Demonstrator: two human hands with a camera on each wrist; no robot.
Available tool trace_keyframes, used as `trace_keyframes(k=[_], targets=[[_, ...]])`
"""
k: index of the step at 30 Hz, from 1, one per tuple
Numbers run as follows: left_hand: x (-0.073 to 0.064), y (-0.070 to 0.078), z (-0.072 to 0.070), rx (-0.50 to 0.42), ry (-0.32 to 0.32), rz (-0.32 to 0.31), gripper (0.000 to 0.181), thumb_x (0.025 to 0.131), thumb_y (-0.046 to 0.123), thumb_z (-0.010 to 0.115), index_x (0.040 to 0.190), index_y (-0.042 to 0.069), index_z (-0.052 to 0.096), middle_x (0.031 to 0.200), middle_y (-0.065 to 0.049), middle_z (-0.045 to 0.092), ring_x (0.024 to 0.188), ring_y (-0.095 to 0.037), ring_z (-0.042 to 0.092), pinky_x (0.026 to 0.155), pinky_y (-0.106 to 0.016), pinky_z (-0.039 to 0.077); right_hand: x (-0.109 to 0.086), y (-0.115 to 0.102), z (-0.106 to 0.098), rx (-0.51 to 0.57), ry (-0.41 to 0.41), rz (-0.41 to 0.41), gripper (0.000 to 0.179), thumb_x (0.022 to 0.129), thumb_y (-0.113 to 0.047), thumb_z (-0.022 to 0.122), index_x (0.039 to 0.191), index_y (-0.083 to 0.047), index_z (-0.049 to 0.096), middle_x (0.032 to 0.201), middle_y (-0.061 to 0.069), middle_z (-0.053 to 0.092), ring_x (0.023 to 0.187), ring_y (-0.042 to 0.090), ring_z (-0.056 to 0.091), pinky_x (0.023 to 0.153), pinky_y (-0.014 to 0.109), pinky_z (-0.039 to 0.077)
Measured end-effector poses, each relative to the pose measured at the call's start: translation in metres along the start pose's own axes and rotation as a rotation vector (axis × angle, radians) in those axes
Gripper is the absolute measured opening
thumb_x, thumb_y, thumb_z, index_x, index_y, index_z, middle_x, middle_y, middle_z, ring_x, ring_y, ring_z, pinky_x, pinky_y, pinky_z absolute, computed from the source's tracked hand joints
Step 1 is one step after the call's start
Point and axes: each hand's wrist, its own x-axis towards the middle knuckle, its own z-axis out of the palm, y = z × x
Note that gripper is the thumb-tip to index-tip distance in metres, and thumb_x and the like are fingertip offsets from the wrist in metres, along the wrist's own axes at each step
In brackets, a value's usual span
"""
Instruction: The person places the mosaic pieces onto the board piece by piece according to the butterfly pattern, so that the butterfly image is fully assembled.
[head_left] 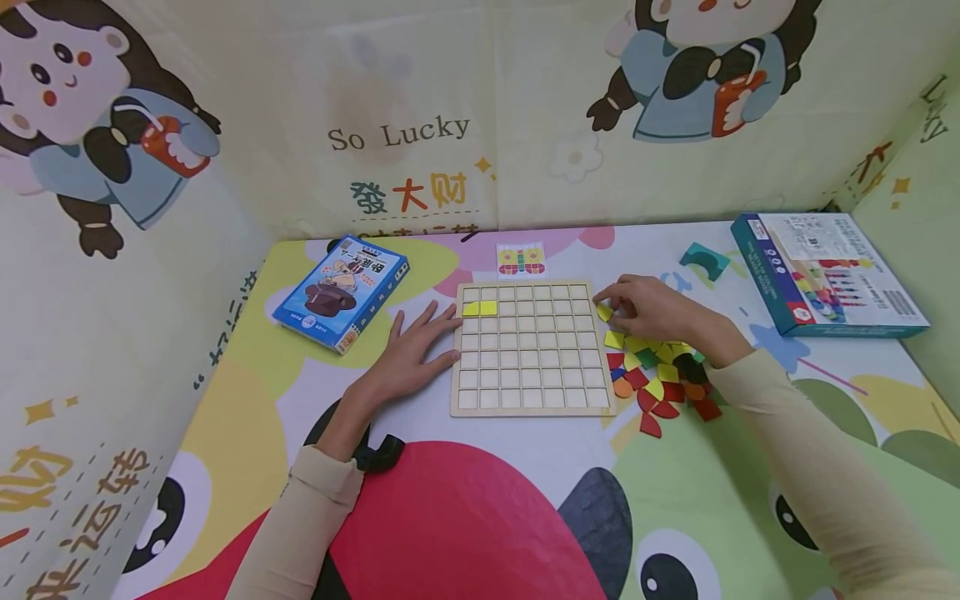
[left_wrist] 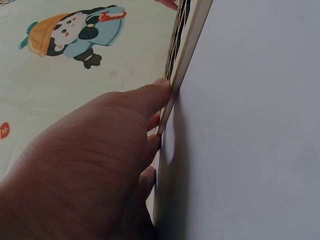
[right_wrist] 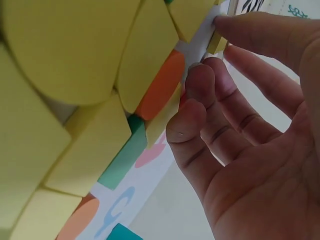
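A wooden grid board [head_left: 527, 403] lies flat, with two yellow squares [head_left: 480, 308] side by side in its second row at the left. My left hand [head_left: 408, 358] rests along the board's left edge, fingers spread and fairly straight; the left wrist view has the thumb and fingertips right at that edge. Beyond the board's upper right corner, my right hand [head_left: 645, 310] pinches a yellow piece [head_left: 603, 312] between thumb and index finger, the other fingers loosely bent. Just below that hand is a pile of red, yellow, green and orange pieces [head_left: 667, 372].
Behind the board lies a small butterfly pattern card [head_left: 521, 260]. A blue box [head_left: 342, 293] stands at the left. At the right are a teal box [head_left: 832, 275] and a teal arch-shaped piece [head_left: 705, 261]. Printed cloth walls [head_left: 525, 183] rise behind and beside the table.
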Motion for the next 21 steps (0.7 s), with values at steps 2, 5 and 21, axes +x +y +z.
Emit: trace_keyframes(k=[2,5,21], targets=[[0.0002,0.0001,0.0000,0.001,-0.001,0.000,0.063,0.104,0.046,0.061,0.162,0.026,0.046,0.177,0.005,0.029,0.170,-0.026,0.008,0.133,-0.065,-0.011,-0.0001,-0.0013,0.0005,0.000,0.008,0.003,0.043,0.096,-0.011,0.077,0.138,-0.008,0.070,0.110,0.010,0.066,0.094,0.021,0.059,0.082,0.032,0.057],[0.0005,-0.0001,0.0002,-0.001,0.000,0.002,0.063,0.104,0.045,0.061,0.162,0.026,0.046,0.177,0.004,0.029,0.170,-0.026,0.008,0.132,-0.066,-0.012,-0.0002,-0.0024,0.0010,-0.004,0.022,0.001,0.041,0.096,-0.011,0.077,0.136,-0.006,0.071,0.109,0.011,0.066,0.094,0.022,0.059,0.081,0.032,0.057],[0.0005,-0.0021,0.0012,-0.004,0.003,-0.004,0.062,0.105,0.047,0.059,0.162,0.026,0.046,0.177,0.006,0.029,0.170,-0.024,0.008,0.133,-0.064,-0.012,-0.0018,-0.0011,0.0038,-0.092,0.078,0.111,0.034,0.095,-0.033,0.080,0.105,-0.002,0.071,0.095,0.012,0.067,0.088,0.025,0.059,0.077,0.036,0.055]])
